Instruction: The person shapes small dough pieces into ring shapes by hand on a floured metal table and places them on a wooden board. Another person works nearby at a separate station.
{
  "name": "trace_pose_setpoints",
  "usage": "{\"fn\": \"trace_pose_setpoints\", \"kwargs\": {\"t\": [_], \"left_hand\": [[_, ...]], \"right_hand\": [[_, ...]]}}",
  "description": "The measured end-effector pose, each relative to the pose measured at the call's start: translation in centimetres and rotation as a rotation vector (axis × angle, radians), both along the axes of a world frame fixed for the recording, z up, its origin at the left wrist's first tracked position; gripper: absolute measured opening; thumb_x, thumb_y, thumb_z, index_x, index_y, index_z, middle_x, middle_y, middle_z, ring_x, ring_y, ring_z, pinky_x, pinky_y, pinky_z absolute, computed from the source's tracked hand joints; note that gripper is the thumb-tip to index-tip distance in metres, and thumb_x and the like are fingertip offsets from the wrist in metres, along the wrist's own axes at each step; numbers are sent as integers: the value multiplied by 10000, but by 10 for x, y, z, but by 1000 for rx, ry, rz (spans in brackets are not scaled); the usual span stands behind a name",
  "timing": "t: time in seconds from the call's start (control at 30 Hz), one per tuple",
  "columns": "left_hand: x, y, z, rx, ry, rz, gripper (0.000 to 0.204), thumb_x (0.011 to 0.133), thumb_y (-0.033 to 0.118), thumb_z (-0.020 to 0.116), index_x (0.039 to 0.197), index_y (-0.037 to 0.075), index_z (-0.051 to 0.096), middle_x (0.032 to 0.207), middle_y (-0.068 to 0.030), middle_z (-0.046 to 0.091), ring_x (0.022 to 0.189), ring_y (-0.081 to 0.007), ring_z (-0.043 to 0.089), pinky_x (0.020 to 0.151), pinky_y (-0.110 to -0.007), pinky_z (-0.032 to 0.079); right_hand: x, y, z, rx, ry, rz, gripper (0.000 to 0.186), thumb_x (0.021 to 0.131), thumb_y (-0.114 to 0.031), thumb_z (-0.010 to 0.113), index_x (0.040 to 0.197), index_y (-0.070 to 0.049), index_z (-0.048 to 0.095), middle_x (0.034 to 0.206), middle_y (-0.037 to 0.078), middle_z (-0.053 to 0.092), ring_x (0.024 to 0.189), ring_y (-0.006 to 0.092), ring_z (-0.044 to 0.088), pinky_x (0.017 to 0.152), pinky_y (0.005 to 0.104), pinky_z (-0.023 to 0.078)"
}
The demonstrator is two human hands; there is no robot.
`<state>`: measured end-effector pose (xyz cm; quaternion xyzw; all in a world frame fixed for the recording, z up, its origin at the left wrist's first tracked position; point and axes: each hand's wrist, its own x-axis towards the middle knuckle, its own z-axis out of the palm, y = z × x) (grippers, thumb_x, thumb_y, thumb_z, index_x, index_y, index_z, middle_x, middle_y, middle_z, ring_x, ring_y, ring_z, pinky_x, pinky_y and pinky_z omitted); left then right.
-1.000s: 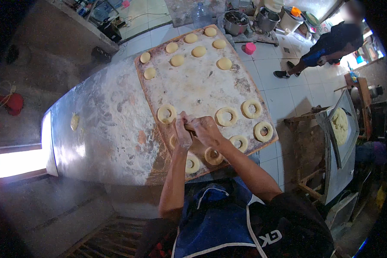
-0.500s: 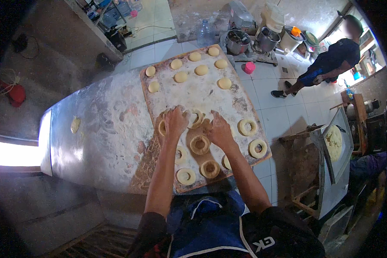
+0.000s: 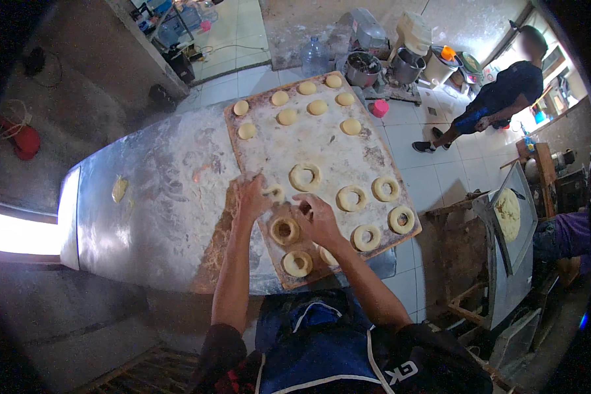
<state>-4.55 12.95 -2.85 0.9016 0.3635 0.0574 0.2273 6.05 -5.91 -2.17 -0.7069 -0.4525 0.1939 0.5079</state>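
Note:
My left hand (image 3: pixel 248 197) is at the left edge of the floured wooden board (image 3: pixel 322 150), fingers on a pale dough ring (image 3: pixel 273 194) that they partly cover. My right hand (image 3: pixel 315 213) is just right of that ring, fingers loosely bent and apart, holding nothing I can see. Another ring (image 3: pixel 305 176) lies above the hands; several more (image 3: pixel 350 197) lie to the right and below, some shaded by my arms. Several round dough balls (image 3: pixel 316 107) sit in rows on the far part of the board.
The board rests on a metal table (image 3: pixel 111 223) with a dough scrap (image 3: pixel 119 188). A co-worker (image 3: pixel 505 98) stands at upper right, another person in purple (image 3: pixel 571 230) at far right. A tray of dough (image 3: pixel 507 213), pots (image 3: pixel 362 69), a water jug (image 3: pixel 314 56) and pink container (image 3: pixel 379 108) surround it.
Both hands have shifted left, from the upper ring to the one at the board's left edge. The upper ring now shows uncovered. The person in purple shows more at far right.

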Motion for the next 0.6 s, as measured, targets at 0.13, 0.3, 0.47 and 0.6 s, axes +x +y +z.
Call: {"fn": "trace_pose_setpoints", "kwargs": {"t": [0.13,0.3,0.47,0.6], "left_hand": [[-31,-16,12,-236,-488,-117,352,692,130,604,1005,44,467,871,-95,523,838,-259,522,783,-399,429],[-91,-37,8,-1018,-1006,101,244,731,164,561,916,88,422,805,-27,470,698,-144,497,607,-309,432],[-129,-41,5,-1469,-1281,93,253,899,356,506,962,110,512,735,-45,544,757,-203,606,647,-339,495],[-137,-58,13,-883,-882,392,408,941,375,481,1111,5,502,763,-72,586,788,-183,617,699,-326,519]], "right_hand": [[-23,33,0,139,-283,-104,435,765,-140,661,1176,-51,551,932,157,597,909,351,555,821,441,448],[-53,39,6,-22,-172,257,340,745,-163,665,1051,-22,620,887,159,609,864,342,567,796,427,456],[-113,36,0,304,721,309,409,899,-372,532,961,22,625,828,122,612,803,233,592,727,363,467],[-143,54,-8,-41,724,80,522,978,-473,375,1013,4,583,783,95,583,687,158,528,627,301,454]]}}
